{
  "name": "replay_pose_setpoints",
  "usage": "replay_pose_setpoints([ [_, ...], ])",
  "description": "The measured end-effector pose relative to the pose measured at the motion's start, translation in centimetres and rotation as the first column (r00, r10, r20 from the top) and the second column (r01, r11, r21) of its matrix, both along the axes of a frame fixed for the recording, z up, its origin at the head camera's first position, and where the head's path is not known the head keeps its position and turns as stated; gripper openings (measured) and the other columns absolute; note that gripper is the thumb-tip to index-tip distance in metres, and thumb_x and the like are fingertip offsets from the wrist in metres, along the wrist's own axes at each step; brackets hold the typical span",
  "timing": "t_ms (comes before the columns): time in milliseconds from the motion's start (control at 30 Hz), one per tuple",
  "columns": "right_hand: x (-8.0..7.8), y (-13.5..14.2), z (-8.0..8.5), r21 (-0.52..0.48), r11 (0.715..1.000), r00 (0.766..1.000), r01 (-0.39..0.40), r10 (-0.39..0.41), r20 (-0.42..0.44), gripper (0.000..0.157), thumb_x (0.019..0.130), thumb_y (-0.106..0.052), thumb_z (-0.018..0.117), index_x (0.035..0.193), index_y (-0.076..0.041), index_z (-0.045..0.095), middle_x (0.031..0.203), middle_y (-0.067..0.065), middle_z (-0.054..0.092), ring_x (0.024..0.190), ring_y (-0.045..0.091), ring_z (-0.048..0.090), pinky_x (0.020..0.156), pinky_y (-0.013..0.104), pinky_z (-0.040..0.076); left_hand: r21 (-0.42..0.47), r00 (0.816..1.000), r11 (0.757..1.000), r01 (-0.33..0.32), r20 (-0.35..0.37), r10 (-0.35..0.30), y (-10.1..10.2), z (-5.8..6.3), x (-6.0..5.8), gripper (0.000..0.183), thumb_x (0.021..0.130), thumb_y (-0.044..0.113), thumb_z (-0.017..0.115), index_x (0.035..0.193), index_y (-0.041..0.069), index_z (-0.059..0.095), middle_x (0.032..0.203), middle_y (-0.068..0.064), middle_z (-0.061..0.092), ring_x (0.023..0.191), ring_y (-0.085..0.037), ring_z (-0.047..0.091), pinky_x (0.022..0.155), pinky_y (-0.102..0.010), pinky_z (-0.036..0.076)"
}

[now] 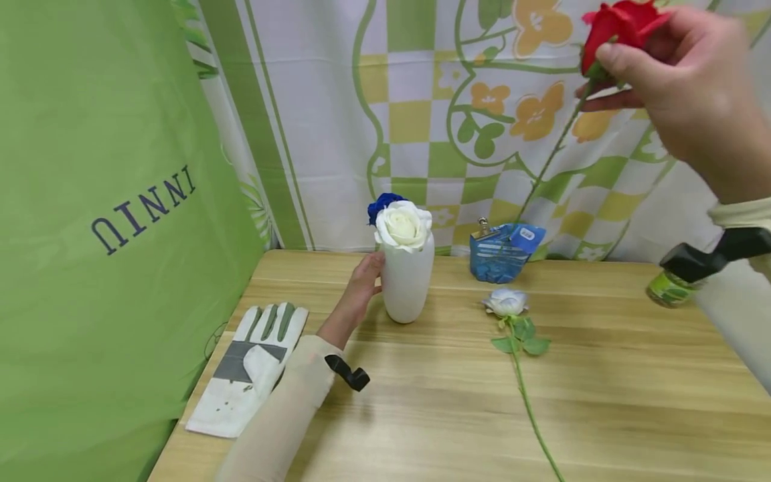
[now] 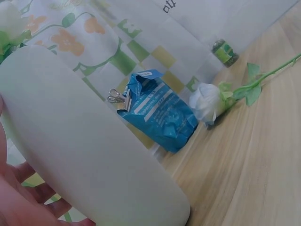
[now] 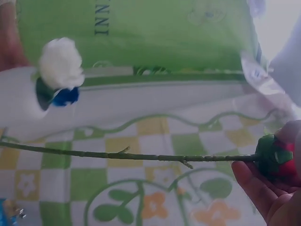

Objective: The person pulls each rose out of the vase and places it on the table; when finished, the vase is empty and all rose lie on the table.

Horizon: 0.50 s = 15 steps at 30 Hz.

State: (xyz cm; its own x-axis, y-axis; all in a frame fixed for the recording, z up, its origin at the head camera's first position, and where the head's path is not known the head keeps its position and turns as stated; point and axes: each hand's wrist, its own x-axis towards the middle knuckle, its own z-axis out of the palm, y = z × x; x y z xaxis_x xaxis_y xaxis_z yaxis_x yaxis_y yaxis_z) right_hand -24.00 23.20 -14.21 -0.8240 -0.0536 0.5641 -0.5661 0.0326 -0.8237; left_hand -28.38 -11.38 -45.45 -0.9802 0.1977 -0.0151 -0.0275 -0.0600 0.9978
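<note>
A white vase point(image 1: 408, 284) stands upright on the table, holding a white rose point(image 1: 403, 226) and a blue flower point(image 1: 383, 206). My left hand point(image 1: 364, 276) grips the vase from its left side; in the left wrist view its fingers point(image 2: 44, 192) curl behind it. High at the right, my right hand point(image 1: 693, 87) holds a red rose point(image 1: 620, 32) by its bloom. Its long green stem point(image 3: 155, 157) hangs down toward the back of the table. A pale bluish-white rose point(image 1: 506, 302) with green leaves lies on the tabletop, right of the vase.
Behind the vase's right side sits a blue pouch point(image 1: 498, 258) closed with a metal clip point(image 1: 484, 225). A small green-labelled jar point(image 1: 670, 289) is at the far right. A work glove point(image 1: 243, 371) lies at the left, beside a green fabric panel point(image 1: 108, 201). A patterned curtain point(image 1: 325, 120) hangs behind.
</note>
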Motion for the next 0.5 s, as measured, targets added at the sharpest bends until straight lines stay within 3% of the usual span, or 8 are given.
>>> replay_pose_setpoints([
  [100,-0.4,1.8,-1.6,0.078,0.996,0.996,0.044,-0.050,0.079,0.028,0.092,-0.002,0.069,0.118,-0.003,0.061,0.101,0.003,0.071,0.070,0.011,0.075,0.062,0.020,0.058,-0.002,1.000,1.000,0.002,0.004,-0.002,0.0,0.1,0.0,0.055,0.106,0.049,0.040,0.143,0.009,0.046,0.147,-0.016,0.046,0.137,-0.032,0.041,0.113,-0.062,0.035],
  [200,-1.1,3.2,-3.5,0.028,0.999,0.983,-0.021,0.015,0.182,0.022,0.090,0.001,0.070,0.111,-0.003,0.062,0.095,0.003,0.075,0.067,0.015,0.075,0.059,0.025,0.059,0.001,1.000,1.000,0.001,0.012,-0.001,-0.1,0.3,-0.1,0.054,0.106,0.048,0.040,0.144,0.010,0.045,0.148,-0.016,0.045,0.140,-0.033,0.039,0.114,-0.062,0.034],
  [333,-2.0,4.7,-6.3,-0.003,0.998,0.943,-0.058,0.056,0.327,0.016,0.090,0.003,0.069,0.102,-0.006,0.067,0.087,0.004,0.076,0.065,0.019,0.075,0.057,0.030,0.060,0.004,1.000,1.000,-0.003,0.020,0.003,-0.2,0.4,-0.1,0.054,0.106,0.048,0.040,0.146,0.010,0.044,0.151,-0.016,0.044,0.141,-0.034,0.038,0.114,-0.061,0.034],
  [367,-2.0,5.0,-7.0,0.010,0.999,0.930,-0.051,0.044,0.365,0.015,0.090,0.003,0.069,0.101,-0.007,0.068,0.086,0.003,0.076,0.065,0.019,0.074,0.057,0.031,0.060,0.005,1.000,1.000,-0.005,0.020,0.005,-0.2,0.4,-0.1,0.054,0.106,0.047,0.040,0.146,0.010,0.044,0.151,-0.016,0.043,0.141,-0.034,0.039,0.114,-0.061,0.035],
  [433,-2.0,5.5,-8.5,0.127,0.992,0.907,-0.010,-0.045,0.419,0.012,0.092,-0.003,0.069,0.099,-0.013,0.067,0.083,-0.002,0.075,0.065,0.016,0.073,0.058,0.030,0.061,0.006,1.000,1.000,-0.007,0.026,0.006,-0.1,0.4,0.0,0.055,0.106,0.047,0.040,0.147,0.010,0.043,0.152,-0.016,0.043,0.140,-0.035,0.039,0.115,-0.061,0.035],
  [500,-1.9,5.9,-9.9,0.259,0.966,0.883,0.017,-0.136,0.450,0.010,0.094,-0.010,0.069,0.102,-0.013,0.064,0.082,-0.008,0.074,0.066,0.012,0.073,0.061,0.029,0.061,0.003,1.000,1.000,-0.007,0.029,0.007,0.0,0.5,0.1,0.055,0.106,0.047,0.040,0.147,0.010,0.043,0.152,-0.016,0.043,0.139,-0.035,0.040,0.115,-0.061,0.035],
])
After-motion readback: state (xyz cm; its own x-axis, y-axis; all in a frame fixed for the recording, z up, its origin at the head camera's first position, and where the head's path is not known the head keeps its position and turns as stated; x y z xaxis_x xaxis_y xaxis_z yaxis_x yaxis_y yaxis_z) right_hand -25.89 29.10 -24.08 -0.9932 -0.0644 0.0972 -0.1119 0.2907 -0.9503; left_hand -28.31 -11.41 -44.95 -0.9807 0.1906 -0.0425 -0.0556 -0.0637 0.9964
